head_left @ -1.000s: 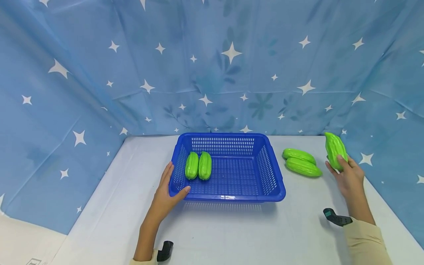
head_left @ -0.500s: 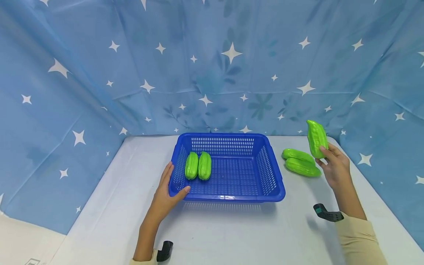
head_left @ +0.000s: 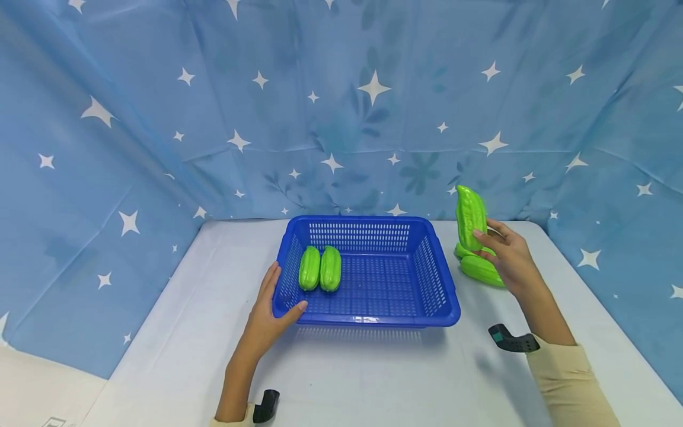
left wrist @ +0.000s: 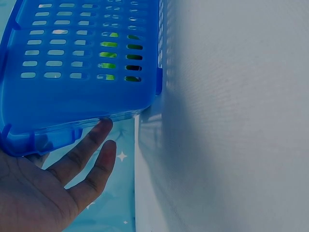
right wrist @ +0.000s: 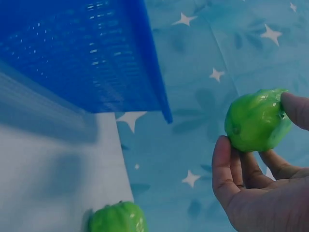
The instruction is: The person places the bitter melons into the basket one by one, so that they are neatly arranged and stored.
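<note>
My right hand (head_left: 513, 261) holds a bright green, ridged bitter melon (head_left: 471, 216) upright in the air, thumb on one side and fingers on the other. In the right wrist view the same bitter melon (right wrist: 253, 121) shows its rounded end. Under it, partly hidden by the hand, two more bitter melons (head_left: 482, 271) lie on the table. My left hand (head_left: 264, 320) rests at the near left corner of a blue plastic basket (head_left: 379, 284), fingers extended along the outside and thumb over the front rim. Two bitter melons (head_left: 331, 270) lie side by side in the basket's left part.
The white table (head_left: 363, 379) runs back to a blue curtain (head_left: 341, 118) with white stars. The basket's right wall (head_left: 434, 279) stands between the inside of the basket and the loose bitter melons. A black wrist device (head_left: 513, 339) sits on the right wrist.
My right hand has carried the bitter melon leftward and somewhat up, from the table's right side to above the two loose ones. The left hand and basket have stayed put.
</note>
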Demonstrator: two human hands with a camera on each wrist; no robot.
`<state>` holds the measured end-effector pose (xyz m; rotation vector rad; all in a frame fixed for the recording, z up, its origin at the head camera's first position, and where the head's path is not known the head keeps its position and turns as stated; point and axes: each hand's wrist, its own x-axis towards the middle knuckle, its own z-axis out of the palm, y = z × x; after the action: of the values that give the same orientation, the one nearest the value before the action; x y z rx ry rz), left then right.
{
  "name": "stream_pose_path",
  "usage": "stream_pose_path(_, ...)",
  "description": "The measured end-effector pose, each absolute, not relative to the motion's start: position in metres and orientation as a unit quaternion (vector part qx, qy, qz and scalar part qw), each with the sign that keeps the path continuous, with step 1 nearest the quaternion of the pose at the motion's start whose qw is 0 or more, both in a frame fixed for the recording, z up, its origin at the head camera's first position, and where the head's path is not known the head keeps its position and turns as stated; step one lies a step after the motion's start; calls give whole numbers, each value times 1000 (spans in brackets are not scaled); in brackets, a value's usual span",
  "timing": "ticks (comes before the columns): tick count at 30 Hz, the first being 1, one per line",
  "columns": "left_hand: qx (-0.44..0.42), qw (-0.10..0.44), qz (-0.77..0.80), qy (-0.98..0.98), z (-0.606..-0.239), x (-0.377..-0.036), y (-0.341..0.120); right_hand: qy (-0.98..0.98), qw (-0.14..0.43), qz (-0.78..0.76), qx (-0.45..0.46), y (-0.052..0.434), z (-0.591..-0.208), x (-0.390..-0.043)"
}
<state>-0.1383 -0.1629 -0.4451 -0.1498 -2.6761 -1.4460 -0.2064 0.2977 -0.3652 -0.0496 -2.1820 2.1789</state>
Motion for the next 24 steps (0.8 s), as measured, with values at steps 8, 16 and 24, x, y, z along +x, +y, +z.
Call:
stream_pose_path(8, -53, 50, -476, -876, -443, -141, -163, -794, -20, 608, 21, 269, -349, -215)
stream_pose_path(16, -54, 50, -474, -877, -444, -139, -163, -804, -91, 588, 20, 249, -349, -220)
stream_pose_path(24, -54, 55, -476, -876, -446, -139, -163, -791, -162, 589, 31, 235, -353, -227)
